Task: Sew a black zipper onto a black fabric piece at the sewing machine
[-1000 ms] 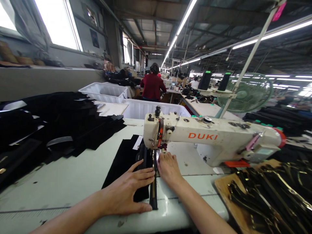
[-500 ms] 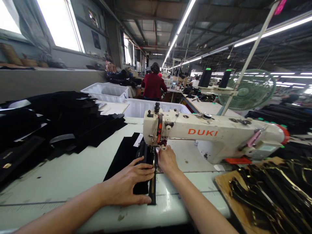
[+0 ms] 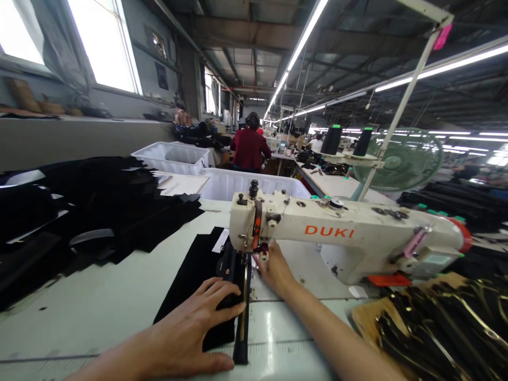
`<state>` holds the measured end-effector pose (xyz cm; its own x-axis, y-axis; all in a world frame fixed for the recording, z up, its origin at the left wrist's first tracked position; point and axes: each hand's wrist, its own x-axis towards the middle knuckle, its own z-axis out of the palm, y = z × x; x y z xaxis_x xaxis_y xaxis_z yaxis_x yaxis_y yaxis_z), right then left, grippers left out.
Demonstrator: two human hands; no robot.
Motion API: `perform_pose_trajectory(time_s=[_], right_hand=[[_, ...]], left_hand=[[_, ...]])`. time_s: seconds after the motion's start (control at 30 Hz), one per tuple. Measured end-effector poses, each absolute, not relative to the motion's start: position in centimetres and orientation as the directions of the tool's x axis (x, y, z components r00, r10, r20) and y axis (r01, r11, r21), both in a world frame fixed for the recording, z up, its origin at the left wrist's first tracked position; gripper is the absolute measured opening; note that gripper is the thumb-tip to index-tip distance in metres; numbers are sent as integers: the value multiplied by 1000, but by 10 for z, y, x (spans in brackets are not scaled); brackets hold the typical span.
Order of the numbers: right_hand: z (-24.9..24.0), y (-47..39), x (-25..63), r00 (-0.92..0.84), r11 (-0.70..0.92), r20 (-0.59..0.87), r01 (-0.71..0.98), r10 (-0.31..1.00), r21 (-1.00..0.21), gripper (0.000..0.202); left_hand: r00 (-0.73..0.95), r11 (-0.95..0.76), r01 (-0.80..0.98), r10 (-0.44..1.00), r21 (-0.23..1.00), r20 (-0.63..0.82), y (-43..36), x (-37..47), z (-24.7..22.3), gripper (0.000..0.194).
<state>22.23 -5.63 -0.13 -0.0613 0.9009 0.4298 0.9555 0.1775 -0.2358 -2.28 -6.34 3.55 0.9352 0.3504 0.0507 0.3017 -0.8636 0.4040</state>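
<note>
A cream DUKI sewing machine (image 3: 341, 235) stands on the pale table (image 3: 99, 296). A black fabric piece (image 3: 194, 275) with a black zipper (image 3: 242, 317) along its right edge lies under the needle. My left hand (image 3: 190, 328) presses flat on the fabric, fingers spread, fingertips at the zipper. My right hand (image 3: 273, 267) rests on the table just right of the presser foot, fingers touching the zipper edge near the needle.
A heap of black cut pieces (image 3: 91, 206) covers the table's left. White bins (image 3: 174, 156) stand behind the machine. A board with several gold-toothed zippers (image 3: 436, 328) lies at right. A green fan (image 3: 397, 159) and thread cones (image 3: 331, 140) stand behind. A person in red (image 3: 249, 148) sits ahead.
The fabric and zipper have fed forward under the needle. My left hand has slid back toward me on the fabric, and my right hand has moved closer to the presser foot.
</note>
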Motion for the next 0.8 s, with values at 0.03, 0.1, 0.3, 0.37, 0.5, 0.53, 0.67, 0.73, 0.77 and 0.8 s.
perform_pose_trajectory(time_s=[0.03,0.1,0.3,0.37,0.5,0.53,0.67,0.73,0.77,0.8], right_hand=[[0,-70,223,-111,234,435,942,894,-240,23],[-1,-94,222,-253,375,418,895,873,-241,23],[-18,-111,214,-315,443,398,849,862,-289,37],[-23,-106,213,-292,414,404,874,867,-256,39],[-26,-102,214,-271,387,456,904,848,-183,46],[-25,-102,215,-267,390,479,903,836,-178,47],[-16,-105,216,-301,484,532,840,791,-245,50],[-11,-106,215,-332,529,522,798,785,-288,48],[-10,-106,215,-342,540,517,786,785,-299,47],[-8,-106,215,-347,546,518,782,782,-301,46]], left_hand=[[933,-860,301,356,412,60,-64,-24,35,76],[937,-853,283,344,438,65,-63,-24,36,77],[944,-850,286,329,443,22,-50,-18,40,78],[943,-862,284,329,419,38,-44,-17,38,78],[941,-887,272,326,373,91,-32,-17,31,78],[941,-890,270,325,368,96,-28,-16,30,78],[937,-885,285,338,368,88,-13,-14,20,81],[932,-887,284,345,365,112,-8,-13,17,82],[931,-891,274,340,363,130,-7,-13,16,81],[932,-896,261,331,360,149,-7,-12,15,79]])
